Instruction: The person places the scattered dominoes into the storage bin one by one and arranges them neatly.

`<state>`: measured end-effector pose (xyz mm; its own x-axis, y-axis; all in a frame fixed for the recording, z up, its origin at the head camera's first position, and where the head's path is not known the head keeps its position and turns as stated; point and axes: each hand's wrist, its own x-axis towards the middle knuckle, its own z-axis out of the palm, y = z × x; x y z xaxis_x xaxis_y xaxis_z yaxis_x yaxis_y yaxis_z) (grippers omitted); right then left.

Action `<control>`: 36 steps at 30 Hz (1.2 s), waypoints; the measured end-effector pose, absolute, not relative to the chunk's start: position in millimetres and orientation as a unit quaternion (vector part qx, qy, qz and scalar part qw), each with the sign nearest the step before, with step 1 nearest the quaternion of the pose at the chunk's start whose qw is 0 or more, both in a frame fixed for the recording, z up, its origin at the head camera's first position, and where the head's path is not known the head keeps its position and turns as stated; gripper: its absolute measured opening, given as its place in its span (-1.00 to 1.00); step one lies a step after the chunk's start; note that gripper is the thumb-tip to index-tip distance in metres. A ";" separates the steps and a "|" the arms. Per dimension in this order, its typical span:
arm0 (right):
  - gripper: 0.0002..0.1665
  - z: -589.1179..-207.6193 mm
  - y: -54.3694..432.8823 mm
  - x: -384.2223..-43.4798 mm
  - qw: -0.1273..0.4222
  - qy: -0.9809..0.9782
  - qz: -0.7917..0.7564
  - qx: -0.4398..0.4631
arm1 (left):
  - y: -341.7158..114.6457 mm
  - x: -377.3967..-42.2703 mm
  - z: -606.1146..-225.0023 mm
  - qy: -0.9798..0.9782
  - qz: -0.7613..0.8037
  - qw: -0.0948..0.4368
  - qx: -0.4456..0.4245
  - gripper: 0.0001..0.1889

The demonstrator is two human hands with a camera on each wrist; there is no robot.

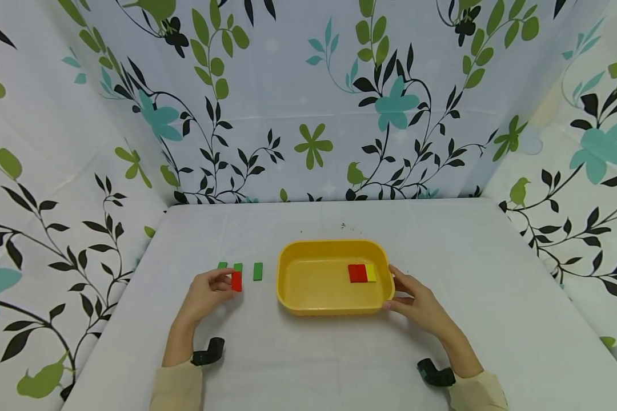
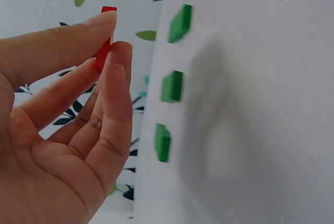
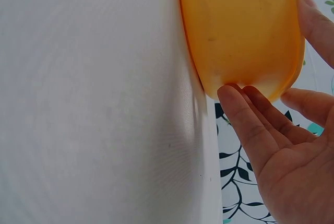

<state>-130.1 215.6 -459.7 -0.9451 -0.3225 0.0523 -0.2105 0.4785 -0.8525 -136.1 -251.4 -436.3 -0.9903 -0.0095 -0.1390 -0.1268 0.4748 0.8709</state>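
My left hand [image 1: 208, 292] pinches a small red rectangular block [image 1: 236, 281] between thumb and fingertips, held up over the table. Three green blocks stand in a row just beyond that hand, the rightmost green block [image 1: 257, 271] apart from its fingers; the left wrist view shows the middle green block [image 2: 173, 86] too. My right hand [image 1: 419, 299] holds the right end of a yellow tray [image 1: 308, 245], its thumb and fingers spread along the rim and end wall. Inside the tray, red blocks [image 1: 357, 273] lie side by side with a yellow block [image 1: 371, 273].
The white table [image 1: 334, 365] carries the tray near its middle. A leaf-patterned cloth [image 1: 288, 68] hangs behind it and at both sides. A black wrist device shows at the left wrist [image 1: 208, 351] and another at the right wrist [image 1: 435, 374].
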 end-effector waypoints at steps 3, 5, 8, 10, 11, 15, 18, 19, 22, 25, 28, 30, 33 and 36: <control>0.00 -459.9 215.6 -130.2 0.058 0.856 -0.489 -0.157 | -246.5 -139.5 -425.0 0.853 0.518 0.047 -0.029 -0.45; -0.01 -460.1 215.7 -130.3 0.057 0.855 -0.490 -0.159 | -242.3 -142.1 -416.9 0.852 0.522 0.042 -0.024 -0.43; -0.01 -460.0 215.8 -130.4 0.057 0.854 -0.491 -0.161 | -233.9 -146.6 -404.2 0.850 0.525 0.039 -0.018 -0.43; -0.01 -460.0 215.8 -130.5 0.057 0.854 -0.492 -0.162 | -226.8 -150.3 -396.0 0.850 0.525 0.036 -0.014 -0.44; -0.01 -460.0 215.9 -130.6 0.057 0.854 -0.492 -0.162 | -222.6 -152.1 -391.9 0.849 0.528 0.035 -0.010 -0.44; 0.00 -459.9 215.9 -130.7 0.057 0.853 -0.493 -0.162 | -204.4 -160.0 -377.5 0.844 0.535 0.034 0.010 -0.45; 0.00 -459.7 215.8 -130.5 0.057 0.854 -0.492 -0.161 | -189.6 -165.7 -369.8 0.840 0.540 0.037 0.024 -0.45; 0.00 -459.6 215.7 -130.3 0.058 0.854 -0.491 -0.160 | -184.6 -167.4 -367.9 0.839 0.542 0.038 0.029 -0.45; 0.00 -459.2 215.7 -130.2 0.059 0.854 -0.492 -0.160 | -169.3 -172.2 -364.6 0.834 0.549 0.040 0.044 -0.46; 0.00 -458.8 216.2 -130.2 0.059 0.852 -0.495 -0.163 | -153.8 -175.8 -361.8 0.831 0.552 0.043 0.059 -0.47; -0.01 -458.8 216.9 -130.6 0.057 0.851 -0.495 -0.167 | -138.4 -178.8 -359.7 0.830 0.552 0.052 0.067 -0.48; -0.01 -459.1 217.4 -130.8 0.057 0.851 -0.494 -0.168 | -128.8 -180.5 -359.3 0.828 0.553 0.059 0.074 -0.49; -0.01 -460.0 218.0 -131.2 0.057 0.852 -0.493 -0.169 | -116.2 -183.2 -361.2 0.826 0.554 0.067 0.079 -0.49; -0.01 -460.7 218.3 -131.8 0.058 0.852 -0.492 -0.171 | -104.9 -186.4 -365.7 0.824 0.555 0.072 0.085 -0.50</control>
